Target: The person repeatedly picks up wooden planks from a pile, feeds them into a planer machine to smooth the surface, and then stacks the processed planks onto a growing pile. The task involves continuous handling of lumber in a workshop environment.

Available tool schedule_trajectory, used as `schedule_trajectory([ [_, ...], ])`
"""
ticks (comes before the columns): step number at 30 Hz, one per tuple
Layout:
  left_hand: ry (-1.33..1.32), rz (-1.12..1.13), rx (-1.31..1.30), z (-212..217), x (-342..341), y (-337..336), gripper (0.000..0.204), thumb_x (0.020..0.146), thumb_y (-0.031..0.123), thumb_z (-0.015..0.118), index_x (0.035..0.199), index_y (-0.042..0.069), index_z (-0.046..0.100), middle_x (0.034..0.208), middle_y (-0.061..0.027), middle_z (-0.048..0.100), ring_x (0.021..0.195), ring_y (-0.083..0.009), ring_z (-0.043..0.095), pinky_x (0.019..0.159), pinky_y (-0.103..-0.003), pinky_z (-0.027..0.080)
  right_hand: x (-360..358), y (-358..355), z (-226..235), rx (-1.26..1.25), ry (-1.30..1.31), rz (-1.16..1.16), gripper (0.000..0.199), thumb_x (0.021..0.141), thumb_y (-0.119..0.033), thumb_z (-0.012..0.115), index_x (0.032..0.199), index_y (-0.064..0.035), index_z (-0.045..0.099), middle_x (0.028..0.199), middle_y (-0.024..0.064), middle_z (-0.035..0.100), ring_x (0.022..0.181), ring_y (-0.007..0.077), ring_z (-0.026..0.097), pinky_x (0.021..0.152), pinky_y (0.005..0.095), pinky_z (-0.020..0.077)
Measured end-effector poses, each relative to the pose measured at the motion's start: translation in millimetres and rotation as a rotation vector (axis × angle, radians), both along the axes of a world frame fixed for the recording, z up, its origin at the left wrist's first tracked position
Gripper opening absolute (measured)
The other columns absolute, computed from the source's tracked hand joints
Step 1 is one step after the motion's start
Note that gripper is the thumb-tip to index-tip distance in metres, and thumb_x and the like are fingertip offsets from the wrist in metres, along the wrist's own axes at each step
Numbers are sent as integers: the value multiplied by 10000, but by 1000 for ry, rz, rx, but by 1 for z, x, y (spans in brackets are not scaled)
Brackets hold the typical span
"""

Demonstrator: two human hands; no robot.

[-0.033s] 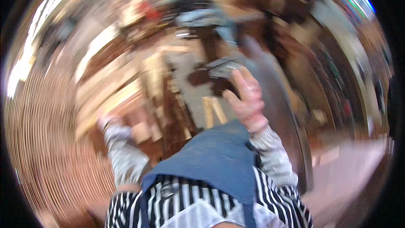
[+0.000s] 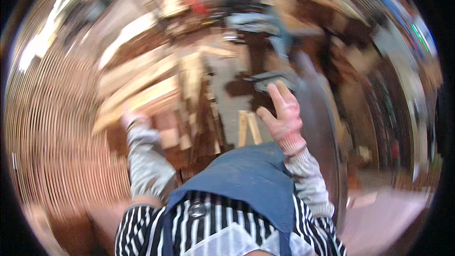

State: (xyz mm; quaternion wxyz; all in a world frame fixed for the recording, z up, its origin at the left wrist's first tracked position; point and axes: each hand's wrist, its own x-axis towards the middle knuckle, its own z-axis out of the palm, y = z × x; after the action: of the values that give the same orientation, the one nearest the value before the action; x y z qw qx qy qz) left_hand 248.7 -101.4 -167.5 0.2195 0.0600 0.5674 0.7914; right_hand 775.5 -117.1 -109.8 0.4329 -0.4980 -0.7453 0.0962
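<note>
My right hand (image 2: 286, 121), in a pinkish work glove with a ribbed cuff, is raised in front of me. Its fingers are stretched apart and nothing shows between them. Just past its fingertips, in the line of sight, is a grey metal-looking object (image 2: 275, 80), too blurred to name. My left hand (image 2: 135, 118) is at the near side of a stack of pale wooden boards (image 2: 147, 94). Motion smears its fingers, so whether it grips a board or only touches one cannot be made out.
Upright pale wood pieces (image 2: 191, 76) stand right of the boards. Two narrow strips (image 2: 243, 128) lie on the grey floor (image 2: 226, 95) before my blue apron (image 2: 237, 175). A long dark curved surface (image 2: 313, 99) runs along my right. Many thin stacked slats (image 2: 52, 137) fill the far left.
The whole scene has shifted rightward in the picture as my head turns. Both hands keep about the same pose, the right one still spread, the left still by the boards.
</note>
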Motion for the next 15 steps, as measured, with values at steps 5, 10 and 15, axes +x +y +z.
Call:
schedule_trajectory([
  [5, -204, 382, 109, -5, 42, -60, 509, 845, 300, 878, 1125, -73, 674, 1149, -158, 707, 963, -264, 649, 884, -406, 549, -155, -7, 66, -2, -305, 587, 883, 716, -443, 861, 1461, -105, 528, 1481, 252, 492, 1346, 423, 491, 1154, 545, 362],
  [10, -315, 346, -29, 33, 124, -108, 773, 833, 217, 868, 1402, -89, 442, 1332, -212, 607, 1117, -304, 627, 1011, -427, 508, -224, -8, 55, -49, -628, 829, 926, 698, -517, 828, 1469, -119, 504, 1417, 272, 536, 1299, 432, 547, 1089, 499, 444],
  [15, -374, 103, 240, 32, 132, -160, 834, 934, 645, 667, 1466, 19, 525, 1416, -174, 593, 1245, -279, 588, 1101, -409, 476, -239, -1, 51, -561, -571, 1033, 933, 756, -496, 803, 1547, -124, 477, 1280, 273, 623, 1163, 431, 644, 989, 459, 525],
])
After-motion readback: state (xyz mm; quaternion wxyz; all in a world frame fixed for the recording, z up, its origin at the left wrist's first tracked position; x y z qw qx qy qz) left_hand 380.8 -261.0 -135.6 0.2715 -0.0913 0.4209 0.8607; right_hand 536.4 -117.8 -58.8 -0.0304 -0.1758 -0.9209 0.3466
